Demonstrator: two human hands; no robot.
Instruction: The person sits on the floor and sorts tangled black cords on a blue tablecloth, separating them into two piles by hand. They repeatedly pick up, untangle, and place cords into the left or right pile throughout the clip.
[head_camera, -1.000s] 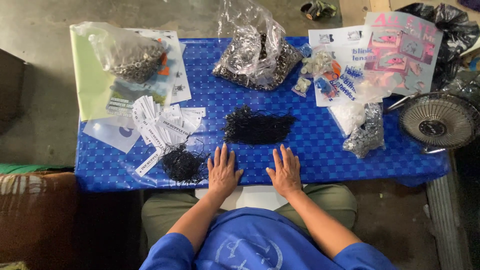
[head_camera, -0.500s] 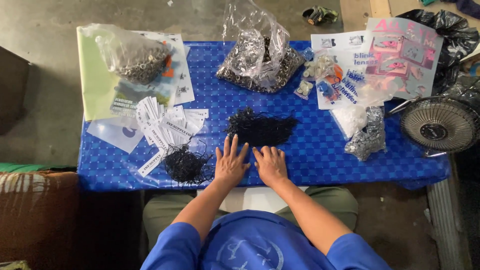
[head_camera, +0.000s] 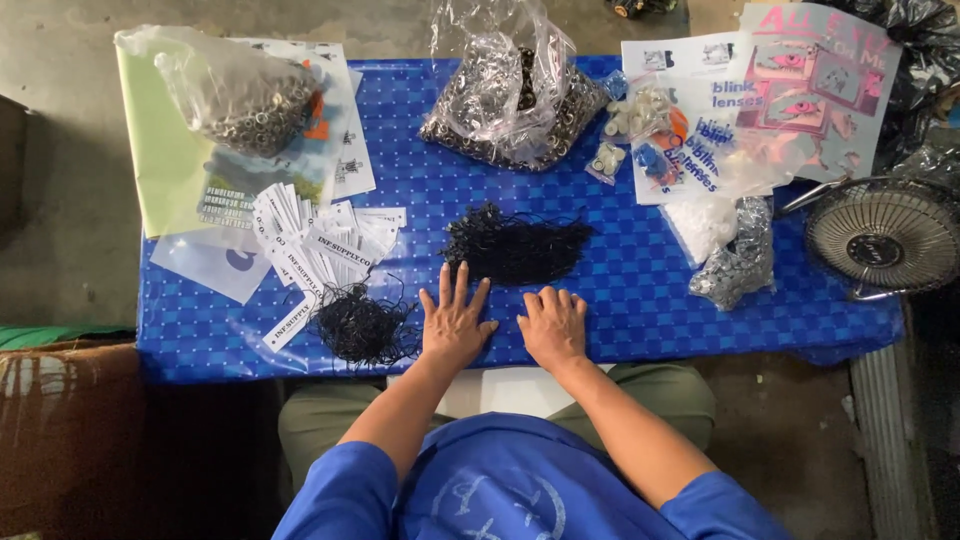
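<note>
Two hands (head_camera: 455, 320) (head_camera: 552, 325) flat beside white paper tags (head_camera: 320, 240), clear bags (head_camera: 510, 90)

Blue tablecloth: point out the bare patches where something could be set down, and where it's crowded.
On the blue tablecloth, one free patch lies right of the right hand, below the crumpled silver bag. Another lies mid-table between the white tags, the clear bag of metal rings and the black string pile. The back edge and left side are crowded; the left hand adjoins a smaller string tangle.

blue checked tablecloth (head_camera: 640, 290); black cord pile (head_camera: 515, 245); white tags (head_camera: 320, 240).
</note>
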